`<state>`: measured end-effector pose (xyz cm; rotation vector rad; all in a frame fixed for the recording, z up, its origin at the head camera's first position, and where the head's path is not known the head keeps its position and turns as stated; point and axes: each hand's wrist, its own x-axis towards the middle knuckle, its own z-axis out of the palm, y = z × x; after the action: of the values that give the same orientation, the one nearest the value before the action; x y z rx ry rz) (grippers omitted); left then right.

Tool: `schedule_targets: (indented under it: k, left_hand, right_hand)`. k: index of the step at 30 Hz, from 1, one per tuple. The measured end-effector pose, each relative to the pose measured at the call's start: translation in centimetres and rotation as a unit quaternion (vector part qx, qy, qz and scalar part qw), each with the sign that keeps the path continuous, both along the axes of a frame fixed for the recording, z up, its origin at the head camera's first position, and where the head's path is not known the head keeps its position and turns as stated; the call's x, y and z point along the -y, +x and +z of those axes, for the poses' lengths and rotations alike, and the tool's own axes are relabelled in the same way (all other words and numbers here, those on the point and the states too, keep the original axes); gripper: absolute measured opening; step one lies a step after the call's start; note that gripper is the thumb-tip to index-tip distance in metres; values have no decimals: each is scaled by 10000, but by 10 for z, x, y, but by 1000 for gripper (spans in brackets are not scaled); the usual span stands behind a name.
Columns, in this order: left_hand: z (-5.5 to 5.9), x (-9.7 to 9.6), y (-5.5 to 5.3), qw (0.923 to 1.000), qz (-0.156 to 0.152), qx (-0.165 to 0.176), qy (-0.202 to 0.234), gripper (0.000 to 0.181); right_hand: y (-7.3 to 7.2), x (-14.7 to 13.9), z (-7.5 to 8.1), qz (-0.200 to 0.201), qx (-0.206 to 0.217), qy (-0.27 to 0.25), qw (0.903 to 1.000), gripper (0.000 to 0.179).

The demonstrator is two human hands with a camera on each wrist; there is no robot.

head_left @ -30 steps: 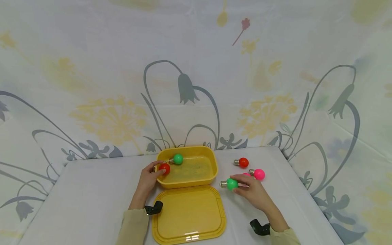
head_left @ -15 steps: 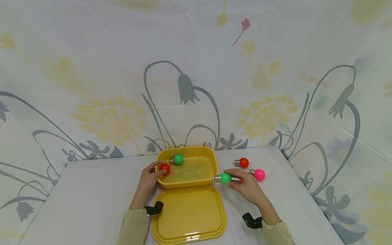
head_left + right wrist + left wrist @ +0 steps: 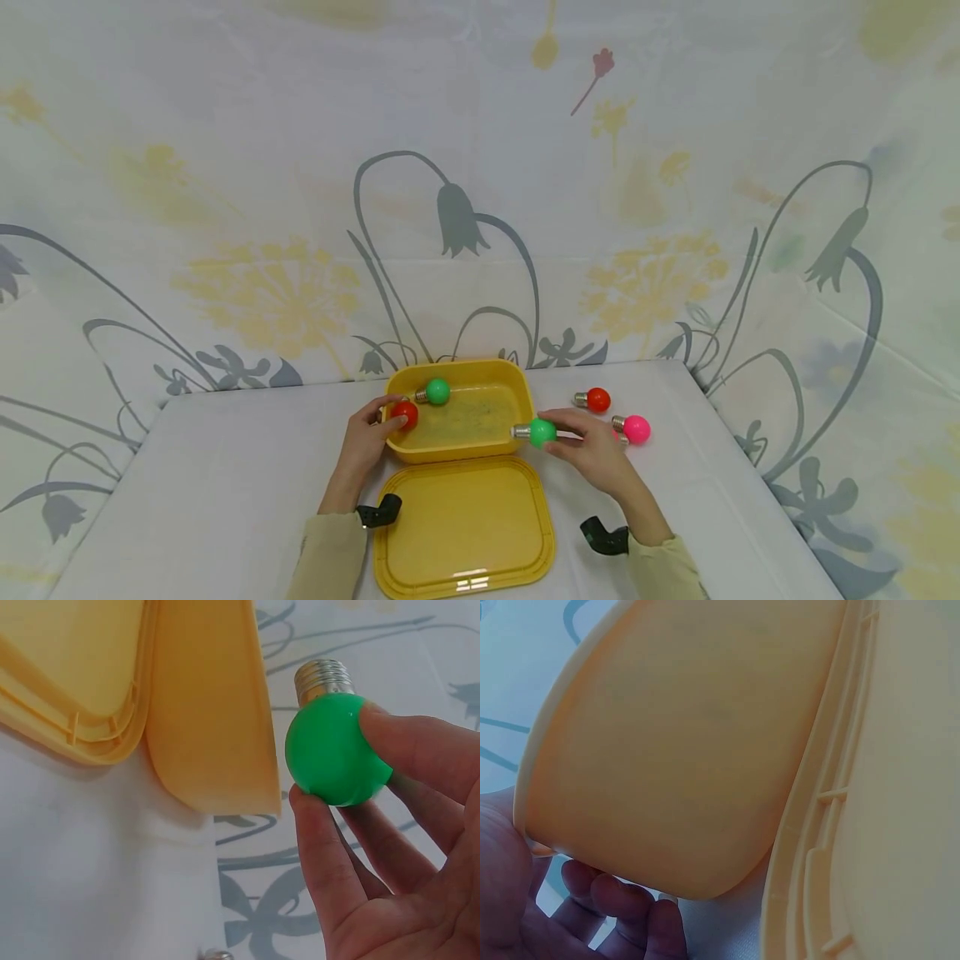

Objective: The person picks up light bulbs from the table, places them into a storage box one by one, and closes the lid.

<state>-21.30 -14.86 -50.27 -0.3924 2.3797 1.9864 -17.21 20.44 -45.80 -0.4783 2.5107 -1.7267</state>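
Note:
My left hand (image 3: 363, 443) grips the left end of the yellow plastic box (image 3: 457, 455), its thumb over the rim beside a red light bulb (image 3: 406, 414). In the left wrist view several curled fingers (image 3: 622, 896) lie against the box's outer side. A green bulb (image 3: 437, 391) lies in the box's far left corner. My right hand (image 3: 597, 454) pinches another green bulb (image 3: 337, 750) by its globe between thumb and fingers. Its metal screw base (image 3: 322, 677) points left, at the box's right rim in the head view.
A yellow lid (image 3: 465, 525) lies flat in front of the box. To the right, a red bulb (image 3: 597, 400) and a pink bulb (image 3: 637, 429) lie on the white tablecloth. Another bulb is mostly hidden behind my right hand. A flower-patterned cloth (image 3: 480, 283) hangs behind.
My right hand has moved left and slightly away from me with the green bulb, from beside the pink bulbs to the box's right rim. My left hand has stayed in place.

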Motion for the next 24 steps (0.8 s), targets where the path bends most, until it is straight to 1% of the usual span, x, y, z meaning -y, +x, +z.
schedule_targets:
  k: [4, 9, 24]
  left_hand:
    - [1, 0, 0, 10000, -49, 26, 4, 36]
    - [0, 0, 0, 10000, -10, 5, -89, 35]
    - [-1, -2, -1, 9998, 28, -51, -207, 35]
  right_hand:
    - [0, 4, 1, 4, 86, -89, 9999, 41]
    - [-3, 6, 1, 26, 133, -98, 9999, 40]
    - [-11, 16, 4, 137, -39, -61, 9999, 39]
